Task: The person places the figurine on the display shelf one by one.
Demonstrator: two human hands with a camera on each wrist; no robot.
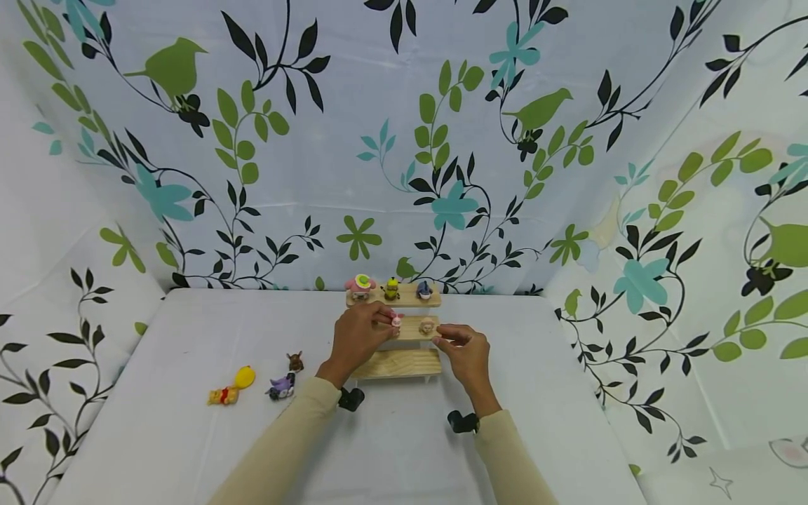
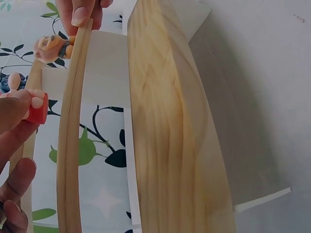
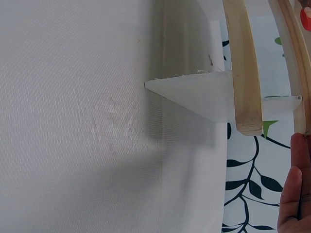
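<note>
Between thumb and fingers my left hand (image 1: 360, 337) pinches a small pink-and-red figurine (image 2: 38, 109) at the left part of the middle shelf (image 1: 409, 327) of a three-step wooden display stand. My right hand (image 1: 467, 354) grips the right end of that same shelf; its thumb (image 2: 81, 14) shows at the shelf's end in the left wrist view. A small tan figurine (image 1: 427, 325) stands on the shelf near the right hand. On the top shelf (image 1: 407, 296) are a pink figurine (image 1: 360, 285), a yellow-green one (image 1: 391, 288) and a dark blue one (image 1: 424, 290).
The lowest shelf (image 1: 396, 364) is bare wood with white supports beneath. Left of the stand, on the white table (image 1: 164, 351), lie a yellow-orange bear figurine with a yellow balloon (image 1: 244, 376), a purple-grey figurine (image 1: 281, 387) and a brown one (image 1: 295, 362). A patterned cloth (image 1: 328, 175) hangs behind.
</note>
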